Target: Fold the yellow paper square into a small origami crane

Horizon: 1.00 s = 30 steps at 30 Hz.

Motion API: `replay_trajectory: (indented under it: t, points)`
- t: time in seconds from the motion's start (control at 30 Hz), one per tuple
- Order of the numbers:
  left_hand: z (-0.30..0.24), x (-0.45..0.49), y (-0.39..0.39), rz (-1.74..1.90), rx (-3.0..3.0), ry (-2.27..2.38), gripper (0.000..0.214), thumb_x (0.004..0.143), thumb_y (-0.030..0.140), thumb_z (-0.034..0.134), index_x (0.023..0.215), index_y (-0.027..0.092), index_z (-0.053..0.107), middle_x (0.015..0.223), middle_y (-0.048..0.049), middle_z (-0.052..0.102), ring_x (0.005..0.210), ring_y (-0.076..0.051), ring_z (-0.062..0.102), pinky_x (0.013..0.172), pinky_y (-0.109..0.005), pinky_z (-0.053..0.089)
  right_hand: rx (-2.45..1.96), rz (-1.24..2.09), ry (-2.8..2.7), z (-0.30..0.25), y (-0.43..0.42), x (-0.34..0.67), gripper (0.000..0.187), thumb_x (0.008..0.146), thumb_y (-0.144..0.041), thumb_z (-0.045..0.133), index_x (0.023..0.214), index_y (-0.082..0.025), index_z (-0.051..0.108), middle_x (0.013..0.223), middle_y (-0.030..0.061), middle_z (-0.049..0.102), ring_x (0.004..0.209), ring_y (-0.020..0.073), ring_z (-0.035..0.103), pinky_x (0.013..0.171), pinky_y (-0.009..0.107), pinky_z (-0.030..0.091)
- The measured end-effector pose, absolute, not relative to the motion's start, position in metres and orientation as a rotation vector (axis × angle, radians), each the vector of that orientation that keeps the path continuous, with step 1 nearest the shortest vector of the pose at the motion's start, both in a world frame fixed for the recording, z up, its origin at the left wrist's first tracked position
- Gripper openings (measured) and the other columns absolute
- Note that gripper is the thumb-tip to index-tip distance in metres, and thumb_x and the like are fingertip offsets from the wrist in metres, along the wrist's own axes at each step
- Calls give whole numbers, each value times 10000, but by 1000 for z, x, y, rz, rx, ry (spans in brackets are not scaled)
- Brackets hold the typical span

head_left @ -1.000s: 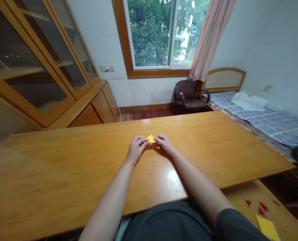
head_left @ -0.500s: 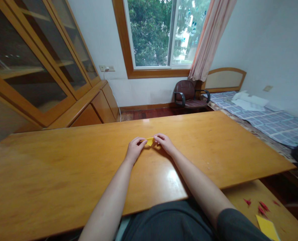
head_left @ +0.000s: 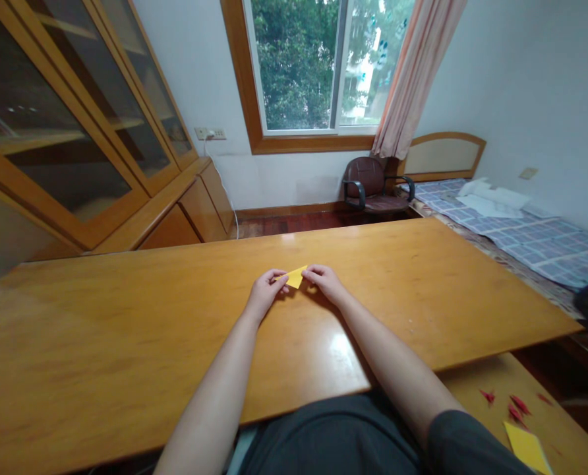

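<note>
A small piece of folded yellow paper (head_left: 295,277) is held between my two hands, just above the wooden table (head_left: 165,349). My left hand (head_left: 266,290) pinches its left end between thumb and fingers. At the right edge, the fingers of my right hand (head_left: 322,280) are closed on the paper. Its broad face is turned toward me, with a pointed corner at the upper right. The finer folds are too small to make out.
On a lower surface at the bottom right lie several small red folded paper pieces (head_left: 517,406) and a yellow paper sheet (head_left: 527,448). Beyond the table are a brown armchair (head_left: 370,185), a bed (head_left: 536,231) and a glass-fronted cabinet (head_left: 126,181).
The yellow paper has tilted, so more of its face shows and its right corner points higher. Both hands have stayed nearly in place, still gripping it.
</note>
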<state>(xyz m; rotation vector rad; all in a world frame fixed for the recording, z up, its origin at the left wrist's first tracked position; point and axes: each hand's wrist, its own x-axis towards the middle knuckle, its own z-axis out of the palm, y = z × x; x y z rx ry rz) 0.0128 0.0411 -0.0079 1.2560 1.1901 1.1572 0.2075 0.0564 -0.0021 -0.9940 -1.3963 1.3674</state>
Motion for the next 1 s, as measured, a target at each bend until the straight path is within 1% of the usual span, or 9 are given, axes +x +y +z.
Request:
replay_trajectory:
  t: [0.2,0.53,0.63,0.8,1.0]
  points:
    - [-4,14,39,1126,1275,1169,421,709,537,717,814,139,628,591,-35,678,523,-129,607,548,-234,459,-1013,1372,-1380,-3,56,207,374,729,-516,698,693,-148,644,620,-4,582,576,102,480,551,229,358]
    - [-5,13,40,1117,1281,1167,424,704,550,709,803,143,644,593,-47,690,522,-149,623,536,-255,459,-1052,1380,-1416,-1,54,207,369,718,-507,706,706,-144,644,631,7,600,576,106,491,535,223,359]
    - [-5,13,40,1118,1283,1174,428,710,553,703,805,141,642,592,-50,694,519,-148,620,531,-250,450,-1058,1350,-1447,-1,53,207,361,719,-498,704,703,-142,649,636,7,612,590,110,501,559,228,371]
    - [-6,11,41,1129,1296,1182,426,723,553,697,806,139,642,608,-44,700,521,-132,605,537,-234,443,-1011,1320,-1522,-3,53,205,317,734,-453,701,705,-140,657,683,20,654,661,130,559,654,245,420]
    - [-6,12,42,1179,1249,1219,478,677,608,710,778,148,629,590,-29,678,531,-142,608,534,-238,454,-992,1305,-1638,-7,54,204,307,752,-445,692,725,-139,683,696,29,663,663,138,575,647,245,427]
